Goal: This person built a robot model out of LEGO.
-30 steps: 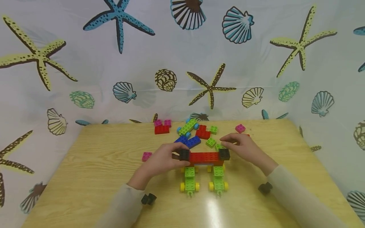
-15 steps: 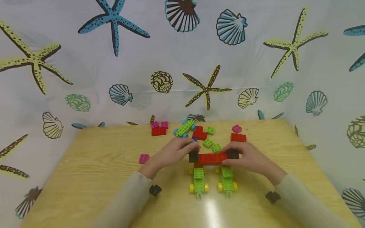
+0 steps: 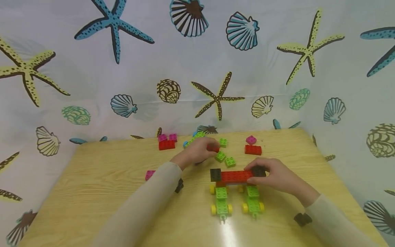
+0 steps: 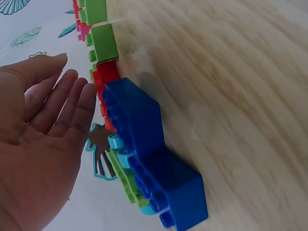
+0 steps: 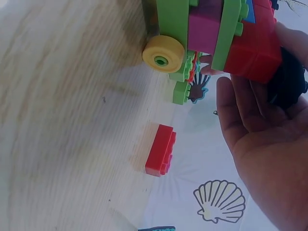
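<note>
A toy brick vehicle (image 3: 236, 176) has a red top, a black brick (image 3: 215, 175) at its left end and two green wheeled bases with yellow wheels. My right hand (image 3: 274, 175) grips its right end; in the right wrist view, fingers and thumb lie around the black brick (image 5: 287, 79) there. My left hand (image 3: 197, 150) reaches over the loose bricks at the back, partly covering a red brick (image 3: 213, 147). In the left wrist view, its fingers are loosely bent with nothing between them, beside two blue bricks (image 4: 137, 115) that the hand mostly hides from the head camera.
Small green bricks (image 3: 230, 162) lie just behind the vehicle. A red brick (image 3: 253, 150) and a pink brick (image 3: 251, 139) are at the back right. More red (image 3: 167, 145) and pink ones stand back left. A blue-wheeled green base (image 3: 199, 134) is near the curtain.
My left hand has left the vehicle's left black brick and moved back over the loose bricks. My right hand has come in from behind and taken hold of the vehicle's right end.
</note>
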{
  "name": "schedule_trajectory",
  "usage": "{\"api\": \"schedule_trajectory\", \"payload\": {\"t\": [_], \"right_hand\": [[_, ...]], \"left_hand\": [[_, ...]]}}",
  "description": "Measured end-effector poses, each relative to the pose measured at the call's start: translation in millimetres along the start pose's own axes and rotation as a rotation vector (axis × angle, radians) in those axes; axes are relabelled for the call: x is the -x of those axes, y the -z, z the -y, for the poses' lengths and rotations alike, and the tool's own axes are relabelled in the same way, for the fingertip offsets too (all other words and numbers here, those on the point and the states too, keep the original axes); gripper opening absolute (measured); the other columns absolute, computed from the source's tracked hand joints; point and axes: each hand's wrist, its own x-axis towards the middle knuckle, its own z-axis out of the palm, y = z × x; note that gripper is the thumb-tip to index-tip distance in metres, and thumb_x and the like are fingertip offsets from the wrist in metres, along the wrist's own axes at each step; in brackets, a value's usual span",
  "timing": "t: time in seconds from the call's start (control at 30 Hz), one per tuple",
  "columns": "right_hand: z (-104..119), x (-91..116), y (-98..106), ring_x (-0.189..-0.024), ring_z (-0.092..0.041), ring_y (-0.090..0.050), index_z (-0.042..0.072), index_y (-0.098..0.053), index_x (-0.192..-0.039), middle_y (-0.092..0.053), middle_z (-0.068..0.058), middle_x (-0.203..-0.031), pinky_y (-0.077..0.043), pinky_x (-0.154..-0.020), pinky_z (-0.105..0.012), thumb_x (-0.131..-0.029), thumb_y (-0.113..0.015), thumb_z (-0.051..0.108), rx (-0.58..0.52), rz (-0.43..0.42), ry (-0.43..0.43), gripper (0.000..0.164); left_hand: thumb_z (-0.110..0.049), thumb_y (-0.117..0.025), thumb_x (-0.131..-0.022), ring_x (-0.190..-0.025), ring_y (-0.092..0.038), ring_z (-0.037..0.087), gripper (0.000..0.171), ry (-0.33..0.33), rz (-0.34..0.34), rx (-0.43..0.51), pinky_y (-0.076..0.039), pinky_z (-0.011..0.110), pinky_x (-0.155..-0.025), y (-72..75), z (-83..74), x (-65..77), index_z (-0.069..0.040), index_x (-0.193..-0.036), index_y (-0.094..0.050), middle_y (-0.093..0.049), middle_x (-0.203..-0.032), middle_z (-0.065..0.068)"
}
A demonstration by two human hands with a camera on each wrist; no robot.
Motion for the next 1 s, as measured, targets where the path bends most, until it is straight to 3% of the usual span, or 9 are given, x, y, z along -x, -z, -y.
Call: {"api": "schedule_trajectory", "payload": {"t": [0.07, 0.1, 0.2, 0.3, 0.33, 0.53, 0.7, 1.0], "right_hand": [[-1.6, 1.8, 0.7, -0.131, -0.027, -0.068, 0.028, -0.08, -0.126, -0.078, 0.002, -0.135, -0.056, -0.118, -0.056, -0.1, -0.087, 0.036, -0.011, 0.002, -0.015, 0.029], [-2.1, 2.5, 1.0, -0.132, -0.029, -0.067, 0.028, -0.079, -0.127, -0.078, 0.002, -0.136, -0.055, -0.119, -0.058, -0.1, -0.086, 0.036, -0.018, 0.003, -0.023, 0.029], [-2.9, 3.9, 1.4, -0.136, -0.032, -0.067, 0.028, -0.079, -0.128, -0.078, 0.0, -0.138, -0.053, -0.121, -0.064, -0.1, -0.086, 0.036, -0.035, 0.007, -0.035, 0.03], [-2.9, 4.1, 1.1, -0.135, -0.032, -0.066, 0.027, -0.079, -0.128, -0.078, -0.001, -0.138, -0.053, -0.121, -0.065, -0.101, -0.085, 0.036, -0.044, 0.012, -0.033, 0.03], [-2.9, 4.0, 0.8, -0.135, -0.032, -0.067, 0.027, -0.079, -0.128, -0.078, -0.001, -0.138, -0.053, -0.121, -0.065, -0.101, -0.085, 0.036, -0.044, 0.013, -0.031, 0.03], [-4.0, 3.7, 0.3, -0.134, -0.031, -0.068, 0.026, -0.079, -0.127, -0.078, -0.001, -0.137, -0.053, -0.12, -0.064, -0.101, -0.085, 0.035, -0.045, 0.003, -0.027, 0.029], [-2.2, 4.2, 1.2, -0.134, -0.031, -0.068, 0.024, -0.079, -0.128, -0.078, -0.003, -0.138, -0.054, -0.12, -0.063, -0.102, -0.085, 0.034, -0.047, 0.006, -0.024, 0.029], [1.6, 5.4, 2.3, -0.133, -0.031, -0.068, 0.023, -0.079, -0.128, -0.078, -0.003, -0.137, -0.055, -0.119, -0.061, -0.102, -0.085, 0.033, -0.038, 0.0, -0.011, 0.029]], "left_hand": [[-0.013, -0.075, -0.107, -0.131, -0.071, 0.029, 0.036, -0.011, 0.019, -0.014, -0.057, 0.049, -0.12, -2.3, 0.6, -4.7, -0.006, -0.142, -0.074, -0.077, -0.139, 0.011], [-0.017, -0.077, -0.107, -0.13, -0.072, 0.027, 0.037, -0.029, 0.026, -0.026, -0.058, 0.046, -0.119, -7.0, 9.7, -11.2, -0.007, -0.143, -0.075, -0.078, -0.138, 0.01], [-0.017, -0.078, -0.105, -0.125, -0.071, 0.024, 0.041, -0.024, 0.051, -0.054, -0.059, 0.044, -0.117, -10.9, 9.1, -13.9, -0.008, -0.144, -0.074, -0.078, -0.137, 0.009], [-0.016, -0.078, -0.103, -0.12, -0.068, 0.021, 0.044, 0.011, 0.082, -0.071, -0.059, 0.043, -0.116, -13.4, 7.2, -11.9, -0.011, -0.146, -0.074, -0.077, -0.137, 0.005], [-0.012, -0.077, -0.102, -0.119, -0.067, 0.023, 0.045, 0.035, 0.095, -0.071, -0.059, 0.044, -0.116, -10.6, -2.7, -6.1, -0.01, -0.147, -0.073, -0.077, -0.137, 0.005], [-0.014, -0.082, -0.102, -0.11, -0.062, 0.022, 0.04, 0.022, 0.139, -0.124, -0.059, 0.041, -0.108, -11.3, -3.5, -2.0, -0.012, -0.142, -0.076, -0.076, -0.126, 0.003], [-0.02, -0.086, -0.101, -0.108, -0.064, 0.021, 0.039, 0.003, 0.109, -0.11, -0.06, 0.04, -0.106, -10.2, -3.2, 0.1, -0.012, -0.139, -0.079, -0.079, -0.126, 0.003], [-0.018, -0.084, -0.102, -0.121, -0.076, 0.023, 0.038, -0.032, 0.0, 0.09, -0.063, 0.043, -0.112, -2.2, -11.9, 21.9, -0.011, -0.139, -0.077, -0.077, -0.137, 0.006]]}}
